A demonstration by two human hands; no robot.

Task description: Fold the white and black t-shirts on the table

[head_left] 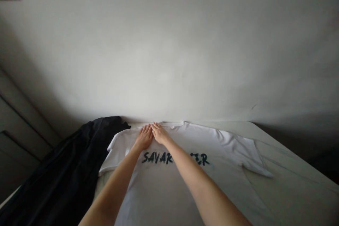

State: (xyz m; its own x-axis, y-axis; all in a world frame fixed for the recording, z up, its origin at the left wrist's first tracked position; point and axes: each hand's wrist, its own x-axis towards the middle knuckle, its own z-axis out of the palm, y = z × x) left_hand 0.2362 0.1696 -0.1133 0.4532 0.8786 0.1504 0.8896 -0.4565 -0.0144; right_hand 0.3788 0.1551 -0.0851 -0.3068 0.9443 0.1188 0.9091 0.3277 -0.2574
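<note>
On a pale tabletop [291, 162], a white T-shirt [156, 190] lies spread flat, its dark lettering partly hidden by a forearm. Left hand [144, 137] and right hand [160, 134] rest open on the fabric near the collar, gripping nothing, with a black garment [66, 173] alongside.

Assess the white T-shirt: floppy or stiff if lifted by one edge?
The white T-shirt is probably very floppy: its sleeve lies in soft creases, so it should sag when lifted. It likely feels light, as the left hand and right hand rest flat on it. The printed lettering probably adds little stiffness.
</note>
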